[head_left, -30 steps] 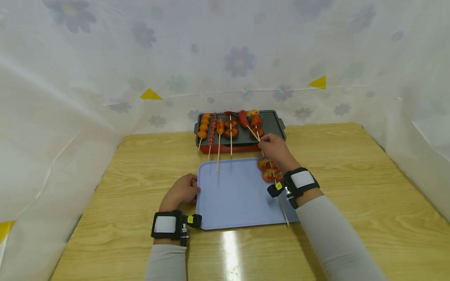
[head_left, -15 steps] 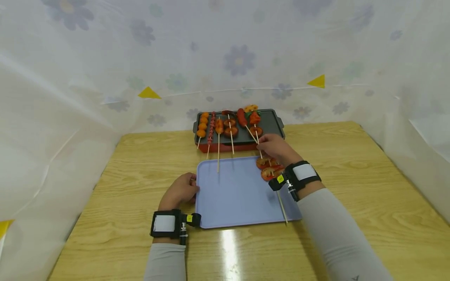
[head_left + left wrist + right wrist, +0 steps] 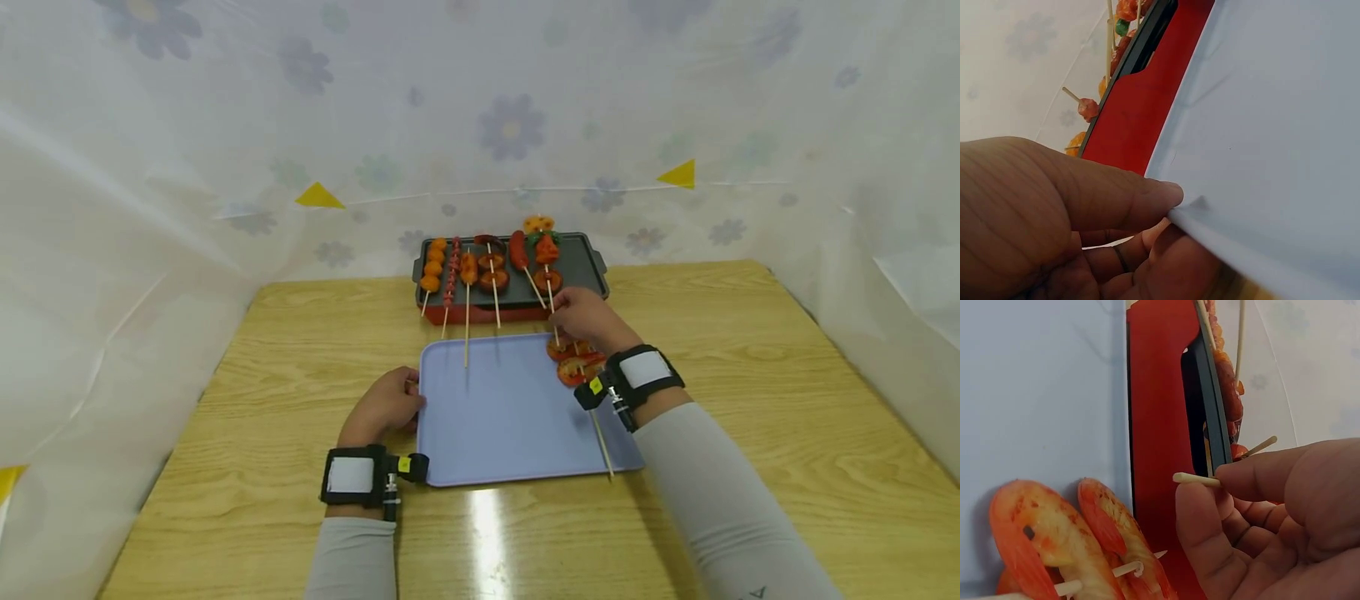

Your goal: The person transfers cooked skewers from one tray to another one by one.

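My right hand (image 3: pixel 588 319) pinches the stick (image 3: pixel 1196 480) of a mixed skewer (image 3: pixel 547 250) between thumb and fingertips. Yellow, green and red pieces and a round brown slice are threaded on it, over the right part of a dark grill plate (image 3: pixel 581 257). My left hand (image 3: pixel 388 407) grips the left edge of a pale blue-violet tray (image 3: pixel 502 417), thumb on top and curled fingers below in the left wrist view. On the tray's right side lies a shrimp skewer (image 3: pixel 572 372), partly hidden by my right hand and wrist.
Left of the mixed skewer, the grill carries a sausage skewer (image 3: pixel 519 252), a skewer of round brown slices (image 3: pixel 492 281), and several others, including one of orange balls (image 3: pixel 432 268). Their sticks overhang the grill's red base (image 3: pixel 450 317). A flowered sheet (image 3: pixel 510 125) hangs behind.
My right hand has shifted slightly with the mixed skewer, whose top end now reaches farther back. The sausage skewer's stick now lies apart from my fingers. My left hand stays on the tray.
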Available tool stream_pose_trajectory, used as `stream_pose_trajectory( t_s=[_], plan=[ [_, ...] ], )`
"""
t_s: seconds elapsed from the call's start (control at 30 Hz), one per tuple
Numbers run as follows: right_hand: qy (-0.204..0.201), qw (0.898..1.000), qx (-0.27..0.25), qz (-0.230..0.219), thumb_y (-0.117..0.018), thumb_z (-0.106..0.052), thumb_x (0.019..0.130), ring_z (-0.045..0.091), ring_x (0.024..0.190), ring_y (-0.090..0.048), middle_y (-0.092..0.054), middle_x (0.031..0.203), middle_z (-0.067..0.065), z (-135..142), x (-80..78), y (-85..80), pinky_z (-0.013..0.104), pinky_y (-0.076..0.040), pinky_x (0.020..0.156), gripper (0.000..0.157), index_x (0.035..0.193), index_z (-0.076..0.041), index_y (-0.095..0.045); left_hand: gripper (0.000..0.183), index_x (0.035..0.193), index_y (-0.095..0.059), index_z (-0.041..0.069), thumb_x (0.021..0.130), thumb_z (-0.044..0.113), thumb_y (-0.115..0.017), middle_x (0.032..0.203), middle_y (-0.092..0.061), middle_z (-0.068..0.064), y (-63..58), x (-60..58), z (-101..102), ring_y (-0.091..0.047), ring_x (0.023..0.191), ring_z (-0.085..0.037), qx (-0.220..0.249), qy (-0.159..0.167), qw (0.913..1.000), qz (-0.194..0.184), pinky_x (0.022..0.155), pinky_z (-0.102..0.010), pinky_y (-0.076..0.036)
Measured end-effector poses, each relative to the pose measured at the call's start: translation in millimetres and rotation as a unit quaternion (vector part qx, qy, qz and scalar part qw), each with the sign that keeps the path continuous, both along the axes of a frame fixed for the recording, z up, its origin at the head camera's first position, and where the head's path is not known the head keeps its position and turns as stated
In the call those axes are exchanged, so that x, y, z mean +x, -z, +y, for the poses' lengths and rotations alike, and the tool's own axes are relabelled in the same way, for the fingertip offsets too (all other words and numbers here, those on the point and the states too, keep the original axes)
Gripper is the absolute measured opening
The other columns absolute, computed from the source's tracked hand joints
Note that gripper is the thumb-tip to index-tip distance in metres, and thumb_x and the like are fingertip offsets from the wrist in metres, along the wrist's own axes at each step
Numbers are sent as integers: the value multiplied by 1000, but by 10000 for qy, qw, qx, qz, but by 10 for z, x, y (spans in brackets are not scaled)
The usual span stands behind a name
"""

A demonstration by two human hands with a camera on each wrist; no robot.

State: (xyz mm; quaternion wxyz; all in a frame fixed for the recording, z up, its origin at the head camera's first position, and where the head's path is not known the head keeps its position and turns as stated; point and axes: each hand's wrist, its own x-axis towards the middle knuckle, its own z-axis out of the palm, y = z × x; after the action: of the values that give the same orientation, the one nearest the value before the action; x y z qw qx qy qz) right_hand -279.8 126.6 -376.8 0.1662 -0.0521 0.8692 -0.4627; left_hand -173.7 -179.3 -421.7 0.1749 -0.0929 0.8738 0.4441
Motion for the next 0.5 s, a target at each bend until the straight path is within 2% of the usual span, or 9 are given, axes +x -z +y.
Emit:
stream_pose_trajectory(
  t_s=[0.2,0.5],
  plan=[
    [-124,9992,249,278,-46,-4,99,31,73,-59,-53,88,16,-22,25,11,43,-48,67,10,103,4,-51,44,137,-49,-1,95,6,-59,94,-55,-11,-7,4,8,-59,75,-22,-13,20,10000,63,61,-30,-51],
    [-83,9986,251,452,-48,-6,99,33,75,-62,-57,84,17,15,39,51,44,-50,67,7,101,1,-48,45,138,-49,1,95,7,-59,94,-56,-11,-9,-27,26,-59,75,-22,-14,-41,10000,-33,61,-30,-49]
  ],
)
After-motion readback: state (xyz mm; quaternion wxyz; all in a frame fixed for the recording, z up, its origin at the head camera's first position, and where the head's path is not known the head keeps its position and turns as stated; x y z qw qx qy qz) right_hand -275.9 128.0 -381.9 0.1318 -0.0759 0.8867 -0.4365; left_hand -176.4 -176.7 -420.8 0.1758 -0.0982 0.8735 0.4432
